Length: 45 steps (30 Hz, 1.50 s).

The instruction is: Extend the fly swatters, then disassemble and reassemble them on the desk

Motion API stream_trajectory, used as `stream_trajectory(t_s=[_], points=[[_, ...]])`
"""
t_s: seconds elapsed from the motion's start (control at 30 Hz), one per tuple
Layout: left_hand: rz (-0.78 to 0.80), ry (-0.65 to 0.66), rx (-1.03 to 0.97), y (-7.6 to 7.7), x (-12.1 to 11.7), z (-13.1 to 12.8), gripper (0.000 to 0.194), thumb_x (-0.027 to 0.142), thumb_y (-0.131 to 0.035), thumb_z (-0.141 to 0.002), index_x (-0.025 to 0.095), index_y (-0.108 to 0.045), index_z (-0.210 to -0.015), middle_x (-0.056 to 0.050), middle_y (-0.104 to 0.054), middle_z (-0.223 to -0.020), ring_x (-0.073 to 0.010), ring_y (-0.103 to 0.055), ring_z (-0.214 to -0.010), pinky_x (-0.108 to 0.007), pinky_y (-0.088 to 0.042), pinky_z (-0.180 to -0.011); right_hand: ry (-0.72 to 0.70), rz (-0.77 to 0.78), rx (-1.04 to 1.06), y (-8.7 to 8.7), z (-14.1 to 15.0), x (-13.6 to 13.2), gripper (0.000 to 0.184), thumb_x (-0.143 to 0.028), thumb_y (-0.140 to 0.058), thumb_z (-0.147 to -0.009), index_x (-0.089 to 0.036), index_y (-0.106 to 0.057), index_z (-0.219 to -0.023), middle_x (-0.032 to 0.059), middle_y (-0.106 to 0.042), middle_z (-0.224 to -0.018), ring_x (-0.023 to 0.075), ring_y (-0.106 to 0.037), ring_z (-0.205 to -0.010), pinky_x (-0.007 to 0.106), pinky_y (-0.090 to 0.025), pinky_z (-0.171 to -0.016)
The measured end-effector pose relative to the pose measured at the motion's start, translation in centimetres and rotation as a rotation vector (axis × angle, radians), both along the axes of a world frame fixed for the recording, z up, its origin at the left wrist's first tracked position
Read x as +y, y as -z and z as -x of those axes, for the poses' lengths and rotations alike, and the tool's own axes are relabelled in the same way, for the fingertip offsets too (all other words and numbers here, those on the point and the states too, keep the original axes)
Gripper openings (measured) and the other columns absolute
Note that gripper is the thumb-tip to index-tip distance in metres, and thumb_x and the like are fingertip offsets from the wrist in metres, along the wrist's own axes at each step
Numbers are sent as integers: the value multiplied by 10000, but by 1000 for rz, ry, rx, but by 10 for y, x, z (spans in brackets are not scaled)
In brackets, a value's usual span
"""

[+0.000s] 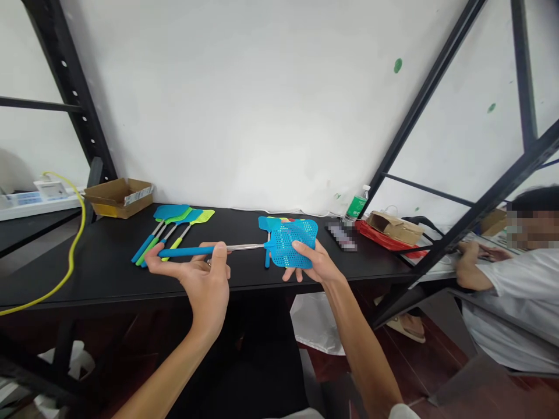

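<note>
My left hand [198, 273] is closed on the blue handle of a telescopic fly swatter [236, 248], its metal rod drawn out sideways above the black table [109, 273]. My right hand [312, 265] grips the swatter's blue perforated head [292, 244] with the thumb on top. Under and behind that head lie more swatter heads [268, 223], blue with a bit of yellow showing. To the left, several blue and green swatters [168, 230] lie together on the table.
An open cardboard box [117, 196] sits at the back left, a yellow cable [74, 244] trailing beside it. A green bottle [358, 205], a red tray with a cardboard box [393, 230] stand at right. Another person [510, 279] sits at far right. Black shelf struts [437, 244] cross the right side.
</note>
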<state>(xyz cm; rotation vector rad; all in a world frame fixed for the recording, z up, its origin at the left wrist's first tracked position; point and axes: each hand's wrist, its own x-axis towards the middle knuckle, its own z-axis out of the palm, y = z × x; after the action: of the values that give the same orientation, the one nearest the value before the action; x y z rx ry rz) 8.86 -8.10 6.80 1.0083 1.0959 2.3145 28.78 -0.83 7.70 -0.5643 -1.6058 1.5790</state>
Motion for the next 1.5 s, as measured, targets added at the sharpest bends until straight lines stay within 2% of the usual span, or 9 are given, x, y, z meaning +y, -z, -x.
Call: stream_trajectory(t_s=[0.17, 0.27, 0.4, 0.6, 0.73, 0.87, 1.23, 1.4, 1.5], points=[[65, 151, 5, 4, 8, 6, 691, 272, -712, -817, 326, -202, -1280, 82, -557, -740, -90, -497, -482, -205, -440, -474, 46, -5, -15, -5, -16, 1, 509, -463, -628, -867, -134, -539, -1244, 113, -746, -804, 243, -720, -541, 214, -471, -327], [128, 251, 83, 4, 14, 18, 544, 328, -703, -822, 304, -343, -1229, 51, -593, -782, -91, -506, -486, -209, -439, -474, 174, -10, 16, -9, -37, 8, 391, -439, -646, -857, -121, -607, -1080, 65, -699, -633, 207, -667, -441, 205, -442, -299], [242, 272, 380, 1, 21, 42, 279, 413, -711, -802, 218, -591, -961, -7, -625, -835, -99, -526, -514, -223, -431, -471, 351, 37, 146, -12, -62, 23, 224, -336, -696, -822, -156, -635, -940, -11, -641, -581, 97, -535, -333, 167, -416, -285], [376, 517, 841, 8, 29, 48, 376, 488, -642, -839, 240, -670, -1120, -33, -660, -798, -194, -625, -686, -282, -490, -587, 453, 166, 269, 0, -58, 49, 290, -235, -684, -798, -158, -659, -1077, -63, -572, -554, 51, -441, -337, 135, -367, -282], [406, 489, 882, 21, 36, 42, 376, 476, -548, -892, 252, -650, -1177, -27, -666, -800, -203, -636, -749, -289, -485, -646, 480, 247, 321, 14, -40, 59, 296, -221, -644, -830, -144, -636, -1115, -27, -636, -603, 81, -559, -417, 139, -441, -353], [455, 329, 830, 37, 50, 48, 347, 427, -471, -916, 231, -628, -1156, -7, -660, -771, -165, -585, -610, -271, -444, -582, 412, 267, 277, 24, -34, 62, 396, -241, -637, -861, -172, -558, -1243, 92, -757, -953, 153, -728, -680, 209, -576, -551], [698, -1, 1361, 56, 101, 8, 468, 361, -396, -950, 142, -603, -1308, -163, -673, -1130, -333, -613, -1074, -429, -456, -890, 424, 240, 224, 28, -44, 67, 382, -297, -609, -881, -215, -575, -1252, 111, -729, -1156, 156, -732, -710, 206, -543, -513], [657, 10, 1487, 60, 95, 3, 441, 408, -437, -941, 183, -656, -1251, -154, -643, -1177, -348, -578, -1108, -444, -457, -893, 415, 229, 213, 29, -41, 67, 356, -306, -595, -889, -212, -599, -1233, 113, -721, -1178, 154, -728, -707, 204, -534, -505], [602, 36, 1505, 57, 89, 21, 419, 417, -444, -940, 212, -667, -1229, -137, -637, -1201, -322, -587, -1087, -432, -458, -901, 399, 236, 202, 30, -39, 67, 357, -310, -600, -887, -211, -600, -1230, 116, -724, -1169, 154, -726, -697, 204, -533, -503]])
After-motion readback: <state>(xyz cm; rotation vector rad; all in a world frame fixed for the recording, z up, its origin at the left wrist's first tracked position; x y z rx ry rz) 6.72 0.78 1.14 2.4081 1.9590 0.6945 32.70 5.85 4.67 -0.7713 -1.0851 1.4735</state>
